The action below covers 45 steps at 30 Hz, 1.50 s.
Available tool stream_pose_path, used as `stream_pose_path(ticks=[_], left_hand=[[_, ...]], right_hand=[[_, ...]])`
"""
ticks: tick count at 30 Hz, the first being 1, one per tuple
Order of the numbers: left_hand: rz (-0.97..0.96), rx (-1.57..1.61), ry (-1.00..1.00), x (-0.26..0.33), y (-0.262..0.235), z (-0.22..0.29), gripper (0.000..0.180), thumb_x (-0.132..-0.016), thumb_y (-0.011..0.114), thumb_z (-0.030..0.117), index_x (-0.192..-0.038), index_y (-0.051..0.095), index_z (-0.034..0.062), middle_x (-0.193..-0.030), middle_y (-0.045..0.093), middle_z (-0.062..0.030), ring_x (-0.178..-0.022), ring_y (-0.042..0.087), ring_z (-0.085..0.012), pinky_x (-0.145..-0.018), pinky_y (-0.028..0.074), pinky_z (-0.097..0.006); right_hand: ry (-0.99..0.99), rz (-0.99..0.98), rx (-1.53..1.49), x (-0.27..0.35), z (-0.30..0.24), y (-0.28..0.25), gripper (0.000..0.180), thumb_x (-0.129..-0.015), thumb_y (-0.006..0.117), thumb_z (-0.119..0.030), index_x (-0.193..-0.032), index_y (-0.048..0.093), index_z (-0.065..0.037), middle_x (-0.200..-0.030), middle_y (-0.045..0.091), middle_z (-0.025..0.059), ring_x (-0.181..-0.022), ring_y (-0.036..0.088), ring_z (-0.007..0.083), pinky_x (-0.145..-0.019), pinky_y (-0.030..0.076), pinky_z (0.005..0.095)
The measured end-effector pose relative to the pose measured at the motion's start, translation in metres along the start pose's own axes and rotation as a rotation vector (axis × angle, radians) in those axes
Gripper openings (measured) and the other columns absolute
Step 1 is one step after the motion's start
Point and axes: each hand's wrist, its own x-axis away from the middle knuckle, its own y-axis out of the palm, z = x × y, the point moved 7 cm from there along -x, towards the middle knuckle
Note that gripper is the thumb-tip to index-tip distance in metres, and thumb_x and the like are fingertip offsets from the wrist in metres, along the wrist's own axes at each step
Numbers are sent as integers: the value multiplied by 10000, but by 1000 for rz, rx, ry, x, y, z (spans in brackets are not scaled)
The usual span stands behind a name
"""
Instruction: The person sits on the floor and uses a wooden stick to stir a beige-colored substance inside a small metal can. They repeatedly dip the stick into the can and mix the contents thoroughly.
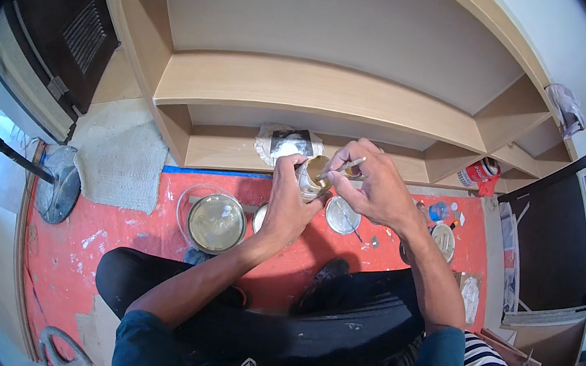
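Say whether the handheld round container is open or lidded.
Open: the left hand holds the round container, its inside showing, and the right hand has a slim brush at its mouth.

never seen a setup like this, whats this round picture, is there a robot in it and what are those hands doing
No robot here, just someone's two bare hands. A wide fisheye camera worn on the head looks down at them, so straight edges bend. The left hand grips a small can; the right hand holds a thin tool, perhaps a brush, at its mouth. Below is a red floor covering with a large round container and a bluish bottle on it. A wooden shelf unit stands ahead.
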Motion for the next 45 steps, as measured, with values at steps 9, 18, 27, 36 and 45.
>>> stream_pose_path(ticks=[9,18,27,36,45], left_hand=[[18,-60,71,-3,-13,1,740,-778,881,116,-1329,406,-23,-1236,507,-232,-1205,543,-378,-1045,446,-470],[20,55,38,-7,-19,3,742,-812,860,154,-1350,384,-30,-1267,518,-243,-1210,565,-368,-1055,455,-457],[0,59,36,-6,-19,2,742,-824,856,168,-1353,378,-37,-1272,507,-243,-1223,554,-348,-1067,450,-451],[-18,112,36,-6,-14,5,734,-818,839,166,-1353,376,-29,-1263,506,-238,-1217,551,-336,-1070,447,-449],[-10,151,32,-4,-17,2,714,-811,841,165,-1335,394,-21,-1250,527,-232,-1199,570,-328,-1051,463,-442]], right_hand=[[5,13,-8,-10,2,3,126,-926,746,-156,-973,676,-64,-852,673,89,-777,592,209,-684,494,335],[416,113,-643,-2,81,-12,97,-999,690,-116,-1025,622,-53,-960,733,94,-798,617,90,-739,510,261],[431,225,-681,4,104,-38,58,-1024,626,-134,-1025,631,-76,-952,670,43,-823,590,103,-753,494,275],[556,127,-663,2,93,8,147,-1027,690,-209,-996,671,-67,-827,669,19,-734,581,88,-679,438,252],[529,304,-659,9,121,-30,168,-1033,690,-222,-1003,684,-57,-862,711,50,-734,599,81,-657,459,239]])
